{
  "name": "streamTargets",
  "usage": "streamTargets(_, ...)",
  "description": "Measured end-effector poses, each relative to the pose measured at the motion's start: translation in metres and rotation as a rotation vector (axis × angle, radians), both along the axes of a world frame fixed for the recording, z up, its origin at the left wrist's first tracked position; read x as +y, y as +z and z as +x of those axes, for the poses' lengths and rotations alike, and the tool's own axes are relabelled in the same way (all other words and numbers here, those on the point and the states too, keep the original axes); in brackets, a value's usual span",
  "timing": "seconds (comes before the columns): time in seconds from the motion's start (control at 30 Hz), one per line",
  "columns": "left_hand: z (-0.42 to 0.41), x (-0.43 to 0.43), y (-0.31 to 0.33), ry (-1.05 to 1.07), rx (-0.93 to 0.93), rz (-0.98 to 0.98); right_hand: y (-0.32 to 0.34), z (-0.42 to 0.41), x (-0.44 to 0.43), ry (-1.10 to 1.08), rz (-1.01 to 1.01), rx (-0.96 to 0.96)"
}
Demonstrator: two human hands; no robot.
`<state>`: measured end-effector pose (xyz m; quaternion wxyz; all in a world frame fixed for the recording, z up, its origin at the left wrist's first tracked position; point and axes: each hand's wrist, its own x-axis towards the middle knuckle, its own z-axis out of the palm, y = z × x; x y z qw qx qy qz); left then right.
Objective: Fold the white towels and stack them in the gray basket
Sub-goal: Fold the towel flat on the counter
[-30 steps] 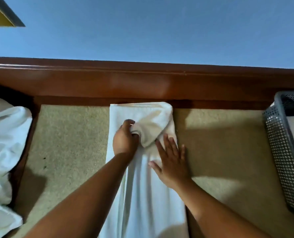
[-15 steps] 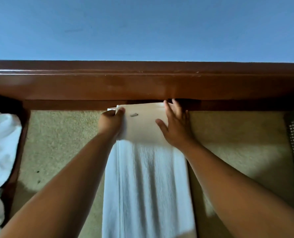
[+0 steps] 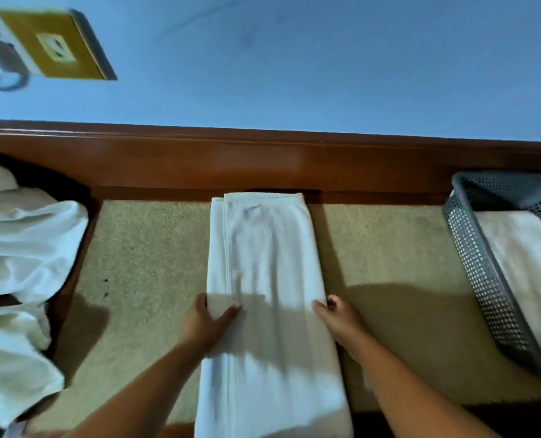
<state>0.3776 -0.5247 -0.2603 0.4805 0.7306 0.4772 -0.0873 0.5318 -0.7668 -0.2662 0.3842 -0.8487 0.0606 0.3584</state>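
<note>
A long white towel (image 3: 263, 254), folded into a narrow strip, lies flat on the beige mat (image 3: 142, 263), its far end against the wooden rail. My left hand (image 3: 209, 320) holds the strip's left edge about midway, thumb on top. My right hand (image 3: 337, 316) holds the right edge opposite, thumb on the cloth and fingers curled beside it. The gray basket (image 3: 478, 267) stands at the right with a folded white towel (image 3: 528, 267) inside.
A heap of loose white towels (image 3: 19, 248) lies at the left. A dark wooden rail (image 3: 263, 162) runs along the far side under a blue wall. A wall socket plate (image 3: 54, 45) sits at the upper left.
The far end of the towel was spread flat against the rail, then both hands slid back toward me along the strip's edges to its middle. The view widened to show the basket.
</note>
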Motion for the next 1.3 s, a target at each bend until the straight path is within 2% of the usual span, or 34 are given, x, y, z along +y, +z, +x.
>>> streamTargets(0.17, -0.094, -0.068, 0.012, -0.084, 0.082, -0.168, 0.009, -0.099, -0.055, -0.068, 0.014, 0.174)
streamTargets(0.27, -0.141, -0.088, 0.017, -0.107, 0.086, -0.165, 0.024, -0.149, -0.076, -0.098, 0.003, 0.158)
streamTargets(0.43, -0.197, -0.103, 0.020, -0.112, 0.124, -0.210, 0.030, -0.214, -0.107, -0.171, 0.113, 0.307)
streamTargets(0.5, -0.213, -0.114, 0.015, -0.151, 0.146, -0.278, 0.028, -0.243, -0.118, -0.163, 0.083, 0.347)
streamTargets(0.6, -0.233, -0.139, 0.008, -0.125, 0.195, -0.376, 0.019, -0.285, -0.129, -0.197, 0.007, 0.307)
streamTargets(0.77, -0.252, -0.159, 0.008, 0.030, 0.212, -0.380, 0.013, -0.320, -0.141, -0.325, 0.046, 0.224)
streamTargets(0.87, -0.261, -0.147, 0.020, 0.036, 0.180, -0.393, 0.028, -0.318, -0.147, -0.248, 0.006, 0.137)
streamTargets(1.03, -0.287, -0.137, 0.039, 0.151, 0.013, -0.485, 0.059, -0.324, -0.158, -0.085, 0.017, 0.021)
streamTargets(1.17, -0.331, -0.165, 0.052, 0.248, -0.090, -0.552, 0.074, -0.366, -0.179, -0.114, 0.148, 0.093)
streamTargets(1.3, -0.393, -0.209, 0.052, 0.362, -0.145, -0.579, 0.074, -0.424, -0.219, -0.121, 0.168, 0.184)
